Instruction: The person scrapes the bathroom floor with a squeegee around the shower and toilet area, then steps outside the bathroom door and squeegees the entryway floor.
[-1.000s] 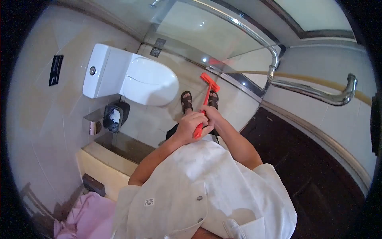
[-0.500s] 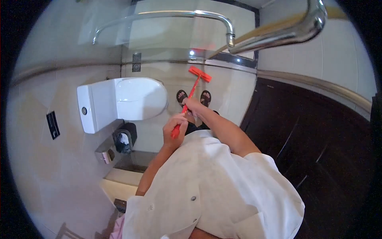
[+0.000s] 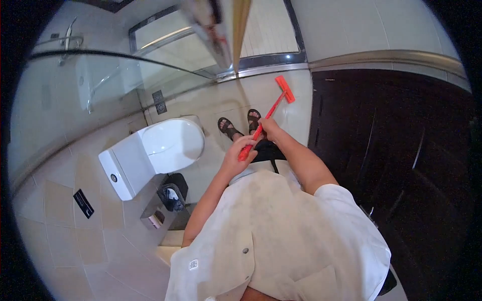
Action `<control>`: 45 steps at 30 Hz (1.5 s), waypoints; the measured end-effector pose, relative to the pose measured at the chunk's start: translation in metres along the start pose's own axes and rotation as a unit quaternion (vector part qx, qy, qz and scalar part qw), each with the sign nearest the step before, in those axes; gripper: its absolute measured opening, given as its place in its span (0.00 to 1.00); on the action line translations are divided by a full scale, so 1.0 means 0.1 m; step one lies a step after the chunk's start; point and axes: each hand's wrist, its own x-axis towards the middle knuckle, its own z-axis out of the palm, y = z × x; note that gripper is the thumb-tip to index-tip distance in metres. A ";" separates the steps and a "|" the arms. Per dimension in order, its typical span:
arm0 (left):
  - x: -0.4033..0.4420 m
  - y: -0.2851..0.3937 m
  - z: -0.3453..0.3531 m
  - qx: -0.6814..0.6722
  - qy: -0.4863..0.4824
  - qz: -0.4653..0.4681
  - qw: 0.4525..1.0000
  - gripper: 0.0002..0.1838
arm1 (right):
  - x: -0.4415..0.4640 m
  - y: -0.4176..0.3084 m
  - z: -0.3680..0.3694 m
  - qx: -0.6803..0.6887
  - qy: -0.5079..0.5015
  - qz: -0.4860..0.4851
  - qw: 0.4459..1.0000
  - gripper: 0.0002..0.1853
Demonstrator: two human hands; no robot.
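Observation:
A red long-handled floor tool (image 3: pixel 274 106) slants up and to the right from my body, its wide red head (image 3: pixel 284 90) resting on the pale floor near the metal threshold. Around the top end of the handle is my left hand (image 3: pixel 241 153), with its fingers wrapped. Further down the same handle my right hand (image 3: pixel 268 129) is closed. Both of my sandaled feet (image 3: pixel 241 125) stand to the left of the handle, below its head.
A white toilet (image 3: pixel 173 145) is at the left, with a dark waste bin (image 3: pixel 173 193) below it. A glass panel (image 3: pixel 100 95) and a blurred metal bar cross the top. A dark door (image 3: pixel 371 130) is at the right.
The view has turned. The tool now leans to the right, with its head closer to the dark door. Both hands still hold the handle, and the feet are now angled.

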 end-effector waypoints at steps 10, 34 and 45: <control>-0.57 0.19 -0.33 -0.062 0.074 -0.172 0.980 0.13 | -0.23 0.35 0.53 -0.045 -0.088 0.077 0.992 0.08; 0.35 -0.10 0.30 0.096 -0.090 -0.195 0.972 0.20 | 0.19 0.12 -0.52 0.010 0.056 0.070 0.996 0.14; 0.04 0.66 -0.39 0.156 -0.043 -0.276 0.947 0.19 | -0.15 0.17 0.21 0.055 -0.117 0.102 0.986 0.14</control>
